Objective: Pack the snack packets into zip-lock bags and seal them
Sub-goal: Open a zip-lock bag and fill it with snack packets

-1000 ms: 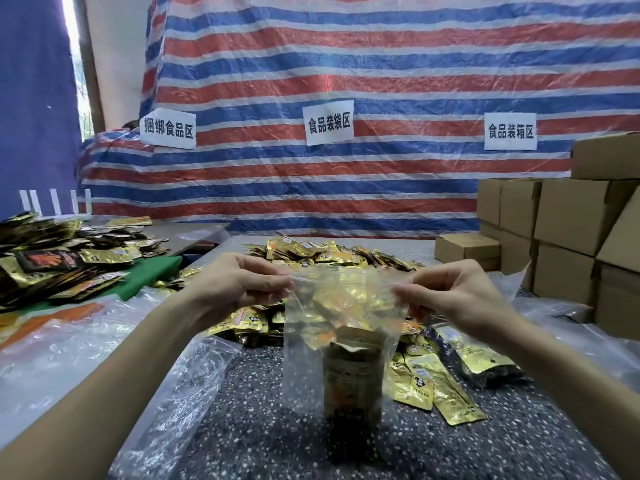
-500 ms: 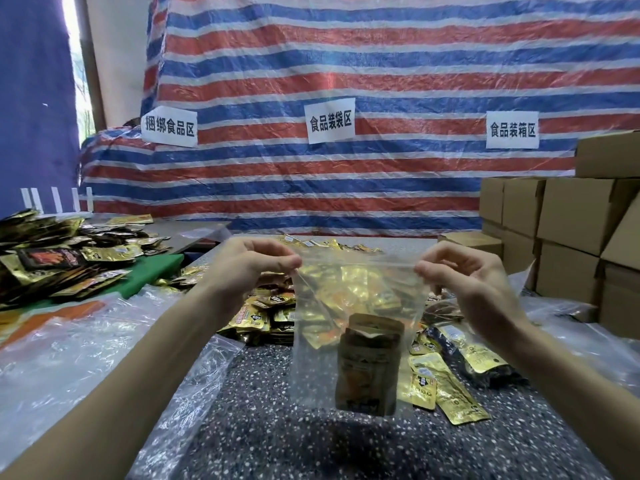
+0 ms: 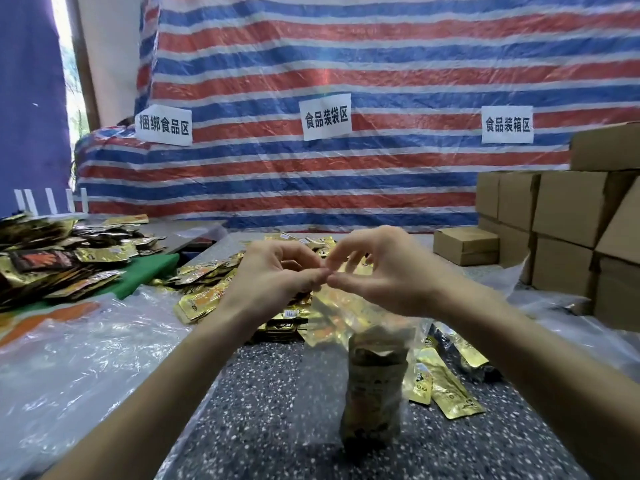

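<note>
- Speckled dark table (image 3: pixel 263 410) lies under the zip-lock bag (image 3: pixel 360 327).
- Bag is clear and hangs upright from its top; can't tell if its bottom touches the table.
- Stack of snack packets (image 3: pixel 375 386) stands in the bag's lower part.
- Left hand (image 3: pixel 273 282) pinches the bag's top edge with thumb and forefinger.
- Right hand (image 3: pixel 384 275) pinches the same edge; both hands' fingertips almost meet above the bag.
- Loose gold packets (image 3: pixel 446 386) lie just right of the bag.
- Clear plastic sheet (image 3: pixel 86 358) spreads left of the bag.
- Gold packet pile (image 3: pixel 207 289) sits behind the bag, to the left.
- Cardboard boxes (image 3: pixel 561 216) are stacked far right of the bag.
- Striped tarp (image 3: pixel 346 64) with a paper sign (image 3: pixel 325 116) hangs well behind the bag.
</note>
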The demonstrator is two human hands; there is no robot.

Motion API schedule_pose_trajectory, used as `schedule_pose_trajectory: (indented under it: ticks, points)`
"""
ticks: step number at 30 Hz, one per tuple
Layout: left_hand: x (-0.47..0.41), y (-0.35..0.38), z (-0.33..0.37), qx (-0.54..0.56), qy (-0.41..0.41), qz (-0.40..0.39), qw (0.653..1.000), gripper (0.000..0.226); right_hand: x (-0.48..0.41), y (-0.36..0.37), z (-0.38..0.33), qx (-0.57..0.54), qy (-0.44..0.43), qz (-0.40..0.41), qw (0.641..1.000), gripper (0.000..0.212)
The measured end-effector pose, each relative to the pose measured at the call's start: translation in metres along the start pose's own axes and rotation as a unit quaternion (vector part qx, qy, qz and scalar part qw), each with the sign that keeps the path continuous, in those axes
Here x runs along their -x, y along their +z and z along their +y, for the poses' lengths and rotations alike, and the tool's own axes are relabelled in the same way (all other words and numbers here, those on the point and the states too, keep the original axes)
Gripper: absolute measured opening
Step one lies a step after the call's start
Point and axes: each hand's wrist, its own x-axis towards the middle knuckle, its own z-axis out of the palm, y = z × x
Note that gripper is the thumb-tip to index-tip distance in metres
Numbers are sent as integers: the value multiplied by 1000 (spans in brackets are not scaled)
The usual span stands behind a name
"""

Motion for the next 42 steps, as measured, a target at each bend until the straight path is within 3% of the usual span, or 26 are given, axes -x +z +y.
schedule_pose_trajectory:
  ticks: [4,10,14,18,23,39,42]
  points:
    - [4,-7,0,18,-5,-16,1000,4,-6,-3,-3,-51,20,-32,998,11]
    - [8,-10,-1,47,-17,-35,998,7,-5,1,-8,5,12,-46,999,6]
    - [9,-5,-3,57,4,0,998,5,-7,1,-8,18,21,-39,999,6]
    - [14,-1,-8,62,27,17,998,18,-2,0,-1,-10,28,-48,998,8]
    - [13,3,-13,68,42,54,995,9,7,-5,14,-35,54,-50,997,9]
    - [9,1,-25,84,17,113,990,10,55,-30,60,-37,107,-33,993,8]
    - [10,0,-26,78,17,115,990,5,64,-32,62,-35,106,-26,993,19]
